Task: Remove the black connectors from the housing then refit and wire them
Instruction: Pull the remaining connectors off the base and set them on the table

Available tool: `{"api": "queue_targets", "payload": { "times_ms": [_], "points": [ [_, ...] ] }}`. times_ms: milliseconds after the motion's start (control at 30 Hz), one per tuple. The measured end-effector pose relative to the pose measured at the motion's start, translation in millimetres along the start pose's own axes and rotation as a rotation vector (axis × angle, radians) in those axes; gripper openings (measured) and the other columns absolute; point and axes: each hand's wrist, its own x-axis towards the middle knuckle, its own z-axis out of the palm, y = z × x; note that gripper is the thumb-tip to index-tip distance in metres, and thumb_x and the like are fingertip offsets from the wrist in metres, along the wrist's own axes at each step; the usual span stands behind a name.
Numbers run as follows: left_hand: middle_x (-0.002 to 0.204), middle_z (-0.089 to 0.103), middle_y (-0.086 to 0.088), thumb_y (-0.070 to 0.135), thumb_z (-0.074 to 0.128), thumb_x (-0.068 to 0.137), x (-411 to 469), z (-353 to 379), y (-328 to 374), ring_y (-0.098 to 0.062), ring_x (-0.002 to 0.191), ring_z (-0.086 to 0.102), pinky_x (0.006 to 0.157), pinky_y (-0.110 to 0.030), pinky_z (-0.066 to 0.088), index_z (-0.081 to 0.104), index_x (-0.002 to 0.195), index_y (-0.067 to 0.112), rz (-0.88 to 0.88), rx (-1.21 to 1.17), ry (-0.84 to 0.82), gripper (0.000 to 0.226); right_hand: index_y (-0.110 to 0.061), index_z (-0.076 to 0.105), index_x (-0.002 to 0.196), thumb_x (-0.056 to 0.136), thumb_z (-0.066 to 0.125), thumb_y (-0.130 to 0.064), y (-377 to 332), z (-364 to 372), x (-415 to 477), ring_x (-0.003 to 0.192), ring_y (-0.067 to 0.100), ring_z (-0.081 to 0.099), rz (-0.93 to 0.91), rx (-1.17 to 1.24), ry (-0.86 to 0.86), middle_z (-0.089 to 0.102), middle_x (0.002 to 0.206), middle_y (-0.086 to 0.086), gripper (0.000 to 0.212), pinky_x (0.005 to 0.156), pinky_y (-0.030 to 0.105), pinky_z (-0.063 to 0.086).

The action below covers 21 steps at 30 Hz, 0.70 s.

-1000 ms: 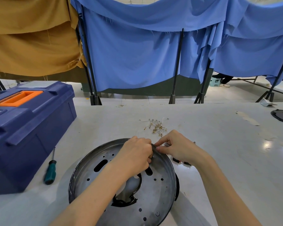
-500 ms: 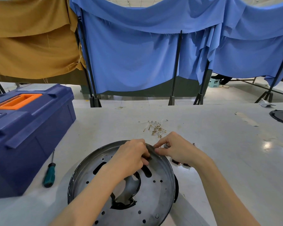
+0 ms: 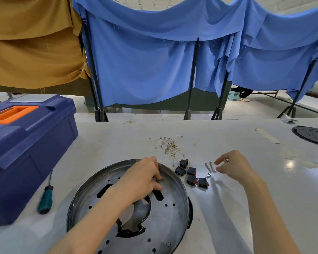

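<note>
1. Our left hand (image 3: 143, 178) is down on the far side of the housing (image 3: 170, 219), fingers curled onto the metal just inside the rim. A tiny dark bit sits at the fingertips, and we cannot tell whether it is pinched or only touched.
2. Over to the right hand (image 3: 233, 167): it hovers just above the table (image 3: 264, 189), fingers loose and slightly spread, forefinger and thumb pointing toward the screws (image 3: 208, 166). We see nothing gripped in it.
3. And the connectors (image 3: 191, 180) are out of the housing, five of them (black bodies, some with a red face) lying in a loose cluster on the table between the rim and the right hand.
4. The housing itself lies flat in front of us, a round metal pan with slots, small holes and a large ragged opening in the middle.
5. Beyond the connectors, a little heap of short wires (image 3: 170, 146) with ring ends.
6. On the left, a green-handled screwdriver (image 3: 45, 198) lies beside a blue toolbox (image 3: 26, 153) with an orange handle.
</note>
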Motion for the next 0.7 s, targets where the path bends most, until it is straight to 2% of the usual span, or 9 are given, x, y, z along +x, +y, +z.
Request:
{"api": "queue_targets", "payload": {
  "times_ms": [67,133,233,400,533,633,700],
  "points": [
    [0.111,0.051,0.009,0.032,0.075,0.081,0,1,-2,-0.009,0.094,0.046,0.081,-0.025,0.040,0.072,0.107,0.017,-0.010,-0.021,0.013,0.030,-0.013,0.074,0.083,0.075,0.072,0.004,2,8,1,0.090,0.024,0.058,0.008,-0.040,-0.031,0.061,0.094,0.007,0.019,0.078,0.031,0.047],
    [0.108,0.051,0.011,0.032,0.076,0.080,0,2,-3,-0.009,0.093,0.046,0.080,-0.024,0.039,0.072,0.106,0.017,-0.014,-0.038,0.023,0.030,-0.016,0.073,0.077,0.072,0.073,0.005,2,13,2,0.084,0.022,0.059,-0.004,-0.066,-0.060,0.062,0.084,0.003,0.022,0.072,0.029,0.048],
    [0.106,0.051,0.013,0.033,0.077,0.078,1,2,-4,-0.011,0.095,0.049,0.082,-0.026,0.042,0.073,0.105,0.019,-0.023,-0.049,0.025,0.030,-0.024,0.069,0.064,0.071,0.076,0.001,-1,20,3,0.065,0.011,0.050,-0.035,-0.092,-0.082,0.055,0.065,-0.008,0.027,0.060,0.024,0.039],
    [0.111,0.054,0.012,0.036,0.078,0.077,1,1,-5,-0.011,0.099,0.049,0.086,-0.027,0.042,0.073,0.108,0.021,-0.039,-0.057,0.023,0.035,-0.025,0.066,0.061,0.071,0.076,-0.001,-2,30,4,0.074,0.016,0.051,-0.050,-0.135,-0.055,0.053,0.068,-0.008,0.028,0.065,0.024,0.039],
    [0.113,0.055,0.011,0.038,0.078,0.076,0,-2,-5,-0.012,0.101,0.051,0.087,-0.028,0.043,0.072,0.109,0.021,-0.032,-0.058,0.023,0.037,-0.025,0.062,0.058,0.072,0.074,0.001,-2,30,2,0.076,0.020,0.052,-0.047,-0.141,-0.049,0.049,0.064,-0.009,0.032,0.059,0.025,0.038],
    [0.111,0.057,0.008,0.035,0.078,0.077,0,-4,-5,-0.014,0.101,0.053,0.086,-0.030,0.045,0.071,0.108,0.021,-0.036,-0.063,0.005,0.035,-0.019,0.065,0.061,0.073,0.069,0.005,-7,24,-1,0.075,0.021,0.059,-0.060,-0.097,-0.057,0.062,0.067,-0.001,0.027,0.068,0.030,0.047],
    [0.109,0.062,0.004,0.030,0.077,0.078,0,-6,-6,-0.015,0.099,0.056,0.086,-0.030,0.048,0.071,0.107,0.021,-0.043,-0.095,0.001,0.030,-0.016,0.067,0.064,0.076,0.066,0.005,-15,19,-3,0.068,0.021,0.061,-0.115,-0.035,-0.058,0.066,0.069,0.004,0.024,0.069,0.030,0.048]
  ]
}}
